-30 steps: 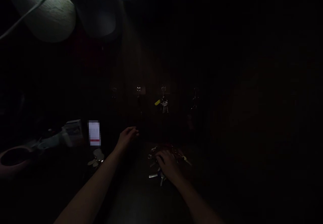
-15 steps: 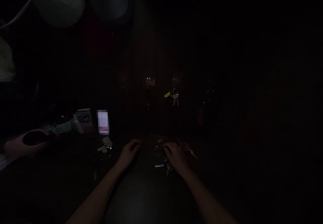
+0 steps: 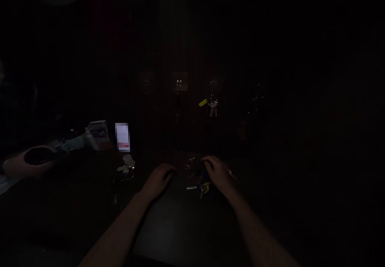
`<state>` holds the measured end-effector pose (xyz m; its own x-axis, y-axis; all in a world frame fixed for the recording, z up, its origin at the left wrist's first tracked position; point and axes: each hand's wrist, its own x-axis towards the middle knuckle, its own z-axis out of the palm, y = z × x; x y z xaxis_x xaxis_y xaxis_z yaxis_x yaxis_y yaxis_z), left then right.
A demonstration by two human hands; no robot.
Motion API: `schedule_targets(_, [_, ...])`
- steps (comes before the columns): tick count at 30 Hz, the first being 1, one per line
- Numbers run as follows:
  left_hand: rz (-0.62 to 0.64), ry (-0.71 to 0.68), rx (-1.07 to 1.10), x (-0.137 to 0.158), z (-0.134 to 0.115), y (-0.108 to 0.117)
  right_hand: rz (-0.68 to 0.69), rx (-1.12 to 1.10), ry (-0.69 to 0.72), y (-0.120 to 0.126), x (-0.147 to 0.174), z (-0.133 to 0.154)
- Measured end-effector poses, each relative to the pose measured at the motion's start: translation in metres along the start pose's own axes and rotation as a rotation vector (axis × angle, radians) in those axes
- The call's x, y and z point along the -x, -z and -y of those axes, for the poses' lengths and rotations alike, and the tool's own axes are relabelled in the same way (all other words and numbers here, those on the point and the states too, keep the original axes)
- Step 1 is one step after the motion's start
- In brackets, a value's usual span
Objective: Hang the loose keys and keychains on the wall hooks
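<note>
The scene is very dark. My left hand (image 3: 159, 180) rests on the table with loosely bent fingers and a gap beside the thumb; nothing shows in it. Over the right side of a loose group of keys, my right hand (image 3: 219, 173) reaches with its fingers apart, touching or hovering just above them. A key bunch with a yellow piece (image 3: 206, 187) and a silver key (image 3: 191, 188) lie just left of that wrist. Some keys are hidden under the palm. Another key ring with pale tags (image 3: 128, 162) lies left of my left hand.
Keys with a yellow tag (image 3: 213, 105) hang from a wall hook (image 3: 213, 83); further hooks (image 3: 179, 82) are beside it. A lit phone-like screen (image 3: 122, 137), blurred out, stands at the back left, near a small box (image 3: 100, 133) and a pink object with a dark opening (image 3: 21, 162).
My view has tilted down slightly. My right hand has shifted a little right and up, uncovering the yellow piece among the keys. My left hand has moved slightly right.
</note>
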<state>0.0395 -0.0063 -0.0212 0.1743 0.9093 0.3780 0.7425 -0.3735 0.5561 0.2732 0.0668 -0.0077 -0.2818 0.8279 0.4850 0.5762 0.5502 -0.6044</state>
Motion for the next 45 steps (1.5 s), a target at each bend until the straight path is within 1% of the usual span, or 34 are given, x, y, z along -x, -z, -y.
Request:
schedule_targets(3, [0.005,0.001,0.021,0.0,0.0,0.002,0.048,-0.025,-0.038,0.013,-0.003,-0.006])
schedule_targets(6, [0.029,-0.005,0.027,0.001,-0.002,0.004,0.148,-0.023,-0.074,0.026,-0.004,-0.012])
schedule_targets(9, [0.058,-0.039,0.03,0.0,-0.004,0.004,0.23,-0.004,-0.089,0.033,-0.003,-0.014])
schedule_targets(13, [0.092,-0.082,0.048,-0.001,-0.006,0.004,0.273,0.032,-0.046,0.034,-0.003,-0.012])
schedule_targets(19, [0.092,-0.075,0.048,-0.002,-0.008,0.005,0.334,0.159,0.003,0.028,0.001,-0.009])
schedule_targets(25, [0.137,-0.115,0.051,-0.003,-0.017,0.004,0.371,0.209,0.039,0.014,0.004,0.009])
schedule_targets(31, [0.144,-0.134,0.063,-0.003,-0.019,0.0,0.394,0.111,0.102,-0.002,0.006,0.027])
schedule_targets(34, [0.153,-0.126,0.056,-0.002,-0.017,-0.002,0.391,0.09,0.126,-0.006,0.008,0.032])
schedule_targets(38, [0.148,-0.108,0.043,-0.001,-0.016,-0.003,0.422,0.103,0.136,0.0,0.008,0.027])
schedule_targets(41, [0.148,-0.109,0.04,-0.001,-0.019,-0.002,0.458,0.125,0.099,0.011,0.006,0.019])
schedule_targets(45, [0.153,-0.109,0.026,-0.002,-0.02,-0.001,0.416,0.19,0.063,0.026,0.005,0.011])
